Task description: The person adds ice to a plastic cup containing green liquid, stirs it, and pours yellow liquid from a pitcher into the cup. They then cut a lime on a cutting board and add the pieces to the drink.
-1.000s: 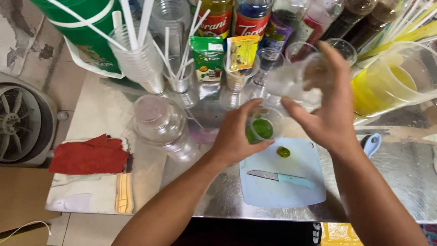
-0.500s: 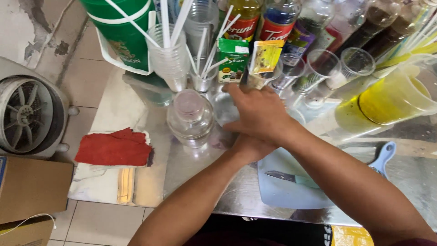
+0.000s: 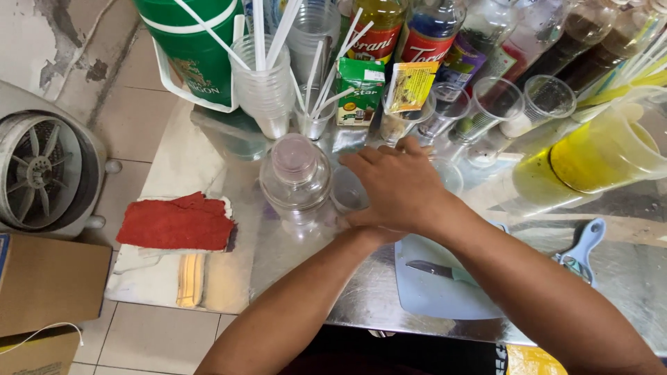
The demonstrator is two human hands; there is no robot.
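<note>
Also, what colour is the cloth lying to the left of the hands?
Red: the cloth lies on a pale board, seen in the head view.

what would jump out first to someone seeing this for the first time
Two bare hands, the right hand stacked over the left, cover a clear plastic cup at centre of the steel counter. A clear lidded plastic jar stands just left; a red cloth lies far left.

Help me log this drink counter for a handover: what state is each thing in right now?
Right hand: laid flat over a clear cup, hiding most of it
Left hand: hidden beneath the right
Clear jar: upright, lid on
Knife: lying flat on the blue cutting board
Red cloth: folded, lying flat
Yellow pitcher: partly full
</note>
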